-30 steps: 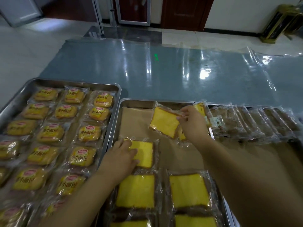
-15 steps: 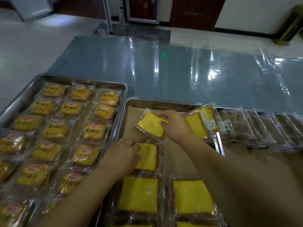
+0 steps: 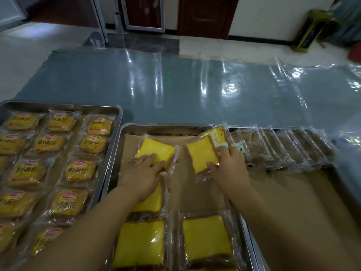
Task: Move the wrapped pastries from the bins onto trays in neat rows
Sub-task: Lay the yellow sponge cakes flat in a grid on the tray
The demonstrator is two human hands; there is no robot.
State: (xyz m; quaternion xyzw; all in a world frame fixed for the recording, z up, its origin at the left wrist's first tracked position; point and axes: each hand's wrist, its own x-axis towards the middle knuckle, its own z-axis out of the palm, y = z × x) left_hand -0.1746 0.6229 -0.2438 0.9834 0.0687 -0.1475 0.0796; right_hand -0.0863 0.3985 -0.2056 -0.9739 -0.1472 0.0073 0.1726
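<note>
Centre tray (image 3: pixel 125 137): yellow cake (image 3: pixel 156 151) pressed flat at its far-left by left hand (image 3: pixel 142 173), fingers spread. Second cake (image 3: pixel 202 153) gripped by right hand (image 3: pixel 230 169) at tray's far-right.

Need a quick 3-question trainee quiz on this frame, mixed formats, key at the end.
1. True or false: the middle tray is lined with brown paper.
2. What does the left hand rest on?
A. a labelled bun pack
B. a yellow cake slice in the middle tray
C. bare table
3. Fill in: the right hand holds a second yellow slice near the tray's ___ edge.

Key:
1. True.
2. B.
3. Right; more slices are stacked just behind it, beside the brown packs on the right.
</note>
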